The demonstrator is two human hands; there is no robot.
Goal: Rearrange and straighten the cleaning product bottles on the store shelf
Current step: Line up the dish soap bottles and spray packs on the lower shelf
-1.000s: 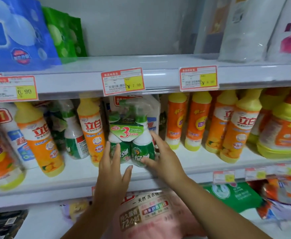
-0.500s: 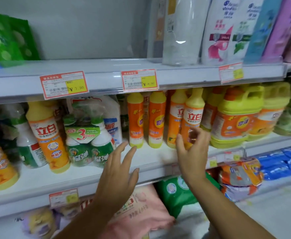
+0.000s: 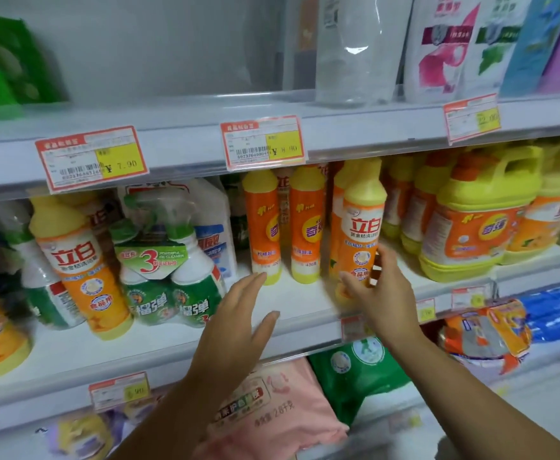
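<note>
The middle shelf (image 3: 146, 351) holds orange and yellow dish-soap bottles. My right hand (image 3: 383, 295) wraps the base of one tall orange bottle (image 3: 363, 224) at the shelf front, thumb on its left and fingers on its right. Empty, with its fingers spread, my left hand (image 3: 239, 322) hovers over bare shelf in front of two slim orange bottles (image 3: 262, 227). To its left stands a shrink-wrapped green twin pack of spray cleaner (image 3: 169, 287), then another orange bottle (image 3: 76, 267), leaning.
Large yellow-handled jugs (image 3: 481, 220) fill the shelf to the right. Price tags (image 3: 262, 144) hang on the upper shelf edge, with refill pouches (image 3: 448, 44) above. Pink (image 3: 272, 410) and green (image 3: 361, 370) bags lie on the shelf below.
Both hands left the green twin pack and moved right along the shelf. My right hand reached the tall orange bottle and closed around its base.
</note>
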